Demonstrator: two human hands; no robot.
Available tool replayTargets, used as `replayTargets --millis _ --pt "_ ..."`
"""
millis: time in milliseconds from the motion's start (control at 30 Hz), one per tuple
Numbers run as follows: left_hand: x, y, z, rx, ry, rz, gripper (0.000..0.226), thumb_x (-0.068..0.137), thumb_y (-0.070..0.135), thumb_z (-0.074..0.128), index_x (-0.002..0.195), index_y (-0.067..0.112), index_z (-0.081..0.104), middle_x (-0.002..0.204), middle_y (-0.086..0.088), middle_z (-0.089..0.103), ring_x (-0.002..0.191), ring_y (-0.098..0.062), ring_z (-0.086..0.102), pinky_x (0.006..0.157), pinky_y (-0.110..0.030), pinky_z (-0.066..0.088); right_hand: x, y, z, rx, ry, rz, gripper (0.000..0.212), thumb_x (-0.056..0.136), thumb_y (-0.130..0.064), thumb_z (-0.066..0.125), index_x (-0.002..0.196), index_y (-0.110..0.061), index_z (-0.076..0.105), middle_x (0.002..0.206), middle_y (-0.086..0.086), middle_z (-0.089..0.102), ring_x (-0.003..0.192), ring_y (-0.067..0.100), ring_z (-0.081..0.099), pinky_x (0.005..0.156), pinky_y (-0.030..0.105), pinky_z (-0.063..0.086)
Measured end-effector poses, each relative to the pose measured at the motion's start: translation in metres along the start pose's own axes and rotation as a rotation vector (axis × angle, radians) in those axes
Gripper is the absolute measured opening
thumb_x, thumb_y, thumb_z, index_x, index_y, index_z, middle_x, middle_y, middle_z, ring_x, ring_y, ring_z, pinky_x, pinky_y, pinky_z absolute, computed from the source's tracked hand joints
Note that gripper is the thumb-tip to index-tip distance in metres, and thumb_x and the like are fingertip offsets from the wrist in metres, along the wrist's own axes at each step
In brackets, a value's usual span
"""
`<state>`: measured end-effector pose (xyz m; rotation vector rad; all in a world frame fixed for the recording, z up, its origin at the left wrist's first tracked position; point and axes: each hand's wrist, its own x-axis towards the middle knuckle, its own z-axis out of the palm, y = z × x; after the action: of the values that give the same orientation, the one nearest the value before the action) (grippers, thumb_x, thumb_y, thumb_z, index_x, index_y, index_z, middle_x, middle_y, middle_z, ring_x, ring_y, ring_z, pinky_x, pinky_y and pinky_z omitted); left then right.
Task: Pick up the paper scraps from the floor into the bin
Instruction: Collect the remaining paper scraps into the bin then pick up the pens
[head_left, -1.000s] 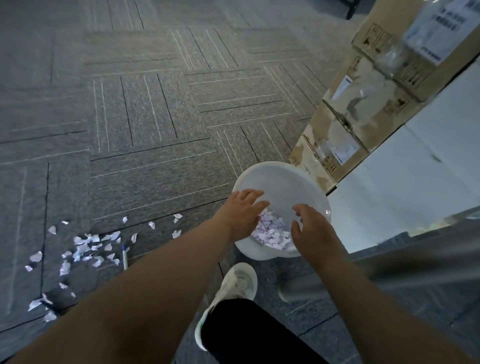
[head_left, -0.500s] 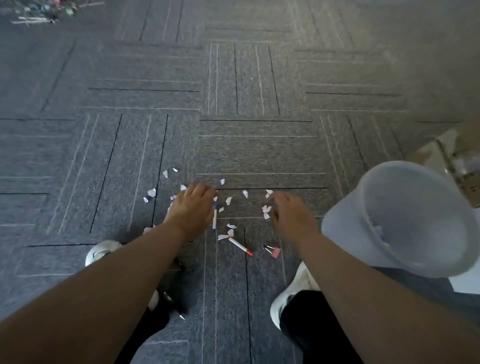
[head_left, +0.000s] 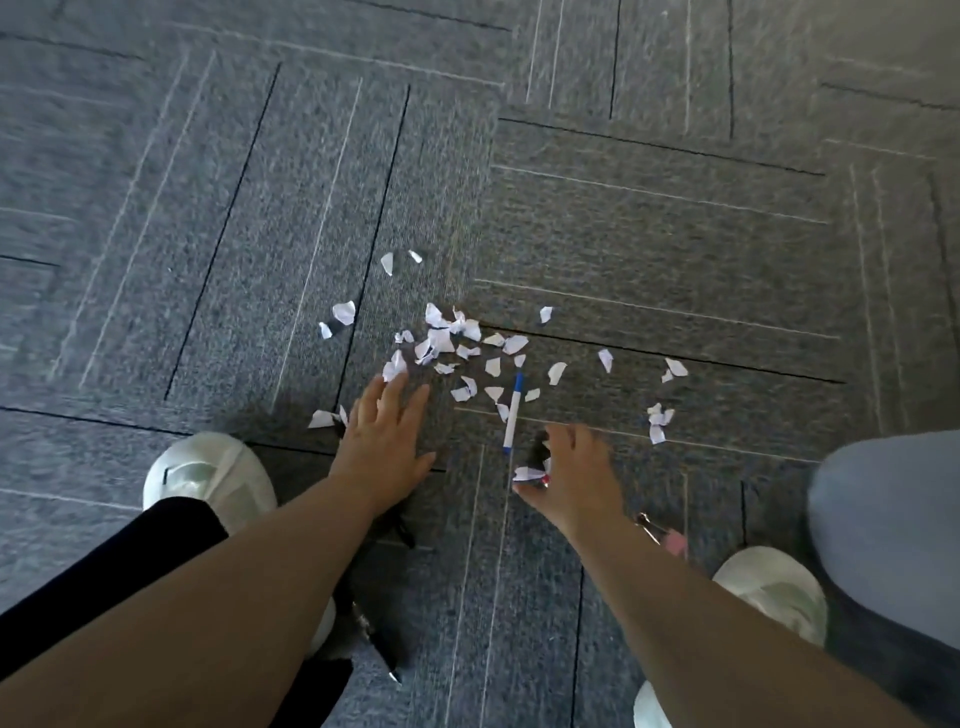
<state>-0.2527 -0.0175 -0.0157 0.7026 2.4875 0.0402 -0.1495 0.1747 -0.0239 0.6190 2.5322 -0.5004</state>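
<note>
The paper scraps (head_left: 441, 338) lie scattered on the grey carpet (head_left: 649, 234), thickest just beyond the left hand (head_left: 387, 441), with a few more strewn far and to the right. A blue-and-white pen (head_left: 514, 410) lies among them, pointing away from the person.

The left hand hovers low, palm down, its fingers straight and slightly spread, the fingertips just short of the nearest scraps; whether it touches the carpet cannot be told.

The right hand (head_left: 571, 473) is turned down with its fingers bent towards the floor. One white scrap (head_left: 527, 473) shows at its thumb, beside a red tip of something the hand hides. Whether the hand pinches that scrap or merely covers it cannot be told.

The bin (head_left: 883, 519) is a blurred grey shape at the right edge, cut off by the frame, its mouth out of view.

A pink binder clip (head_left: 667, 538) peeks out from behind the right forearm. A black pen (head_left: 379, 649) lies near, half hidden by the left forearm. A white shoe (head_left: 208, 478) shows on the left.
</note>
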Motion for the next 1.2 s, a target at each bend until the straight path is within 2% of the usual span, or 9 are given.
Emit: replayTargets --millis 300,567,667,733,833,967,1033,1100,1200 --pt "0.044 0.001 0.031 -0.095 0.036 0.021 0.078 0.091 0.053 0.039 0.147 0.020 -0.004 0.155 -0.006 -0.013 0.141 -0.027 -0.016 0.115 -0.042 -0.001 0.025 0.008 0.022 0.245 -0.039 -0.224 0.014 0.086 -0.017 0.064 0.098 -0.010 0.062 0.090 -0.002 0.045 0.076 0.016 0.046 0.065 0.022 0.030" --pt "0.035 -0.016 0.025 -0.202 0.149 0.109 0.060 0.091 0.031 0.051 0.142 0.012 0.025 0.151 -0.007 0.019 0.140 -0.026 0.014 0.113 -0.045 0.026 0.054 -0.013 -0.001 0.441 0.307 -0.166 0.006 0.088 -0.012 0.060 0.089 -0.006 0.060 0.085 -0.003 0.048 0.068 0.009 0.044 0.062 0.021 0.033" --pt "0.040 -0.026 0.019 -0.175 0.170 0.049 0.064 0.088 0.034 0.055 0.141 0.014 0.027 0.149 -0.009 0.021 0.138 -0.029 0.015 0.111 -0.048 0.028 0.075 -0.037 -0.010 0.349 0.230 -0.259 0.032 0.088 -0.024 0.060 0.113 -0.008 0.050 0.114 0.007 0.049 0.102 0.020 0.047 0.082 0.029 0.039" --pt "0.044 -0.032 0.017 -0.119 0.140 -0.004 0.075 0.086 0.045 0.054 0.145 0.018 0.017 0.154 -0.008 0.008 0.141 -0.031 0.002 0.115 -0.052 0.016 0.086 -0.050 -0.007 0.132 0.094 -0.281 0.072 0.084 -0.045 0.060 0.139 -0.013 0.026 0.150 0.011 0.019 0.136 0.031 0.016 0.109 0.041 0.025" --pt "0.049 -0.046 0.016 0.014 0.096 -0.117 0.093 0.081 0.065 0.044 0.146 0.023 -0.008 0.154 -0.004 -0.016 0.140 -0.034 -0.019 0.112 -0.056 -0.002 0.103 -0.064 -0.003 -0.221 0.077 -0.314 0.110 0.070 -0.074 0.051 0.145 -0.024 -0.011 0.153 0.009 -0.020 0.139 0.037 -0.016 0.115 0.051 0.003" --pt "0.048 -0.068 0.017 -0.015 0.080 -0.203 0.101 0.075 0.075 0.039 0.144 0.026 -0.017 0.153 -0.004 -0.021 0.139 -0.033 -0.021 0.111 -0.058 -0.002 0.129 -0.079 -0.002 -0.250 0.025 -0.346 0.114 0.063 -0.082 0.047 0.142 -0.033 -0.020 0.151 0.006 -0.028 0.138 0.038 -0.020 0.110 0.059 -0.003" --pt "0.049 -0.074 0.020 -0.035 0.077 -0.152 0.097 0.078 0.072 0.038 0.144 0.027 -0.016 0.154 -0.004 -0.020 0.140 -0.030 -0.021 0.112 -0.054 -0.004 0.136 -0.086 0.003 -0.286 0.066 -0.411 0.100 0.070 -0.080 0.040 0.144 -0.035 -0.010 0.155 0.005 -0.017 0.140 0.035 -0.012 0.109 0.060 0.000" --pt "0.054 -0.075 0.022 -0.028 0.091 -0.065 0.090 0.082 0.068 0.036 0.144 0.027 -0.015 0.154 -0.004 -0.018 0.140 -0.026 -0.020 0.113 -0.049 -0.006 0.134 -0.092 0.011 -0.289 0.156 -0.512 0.078 0.080 -0.069 0.038 0.144 -0.030 0.019 0.154 0.009 0.014 0.138 0.036 0.017 0.107 0.059 0.020" --pt "0.065 -0.074 0.020 -0.019 0.118 0.056 0.085 0.086 0.063 0.035 0.141 0.027 -0.019 0.154 -0.004 -0.020 0.140 -0.023 -0.021 0.113 -0.041 -0.011 0.129 -0.094 0.023 -0.227 0.339 -0.597 0.046 0.087 -0.048 0.040 0.112 -0.014 0.057 0.117 0.015 0.057 0.100 0.036 0.054 0.082 0.045 0.049"
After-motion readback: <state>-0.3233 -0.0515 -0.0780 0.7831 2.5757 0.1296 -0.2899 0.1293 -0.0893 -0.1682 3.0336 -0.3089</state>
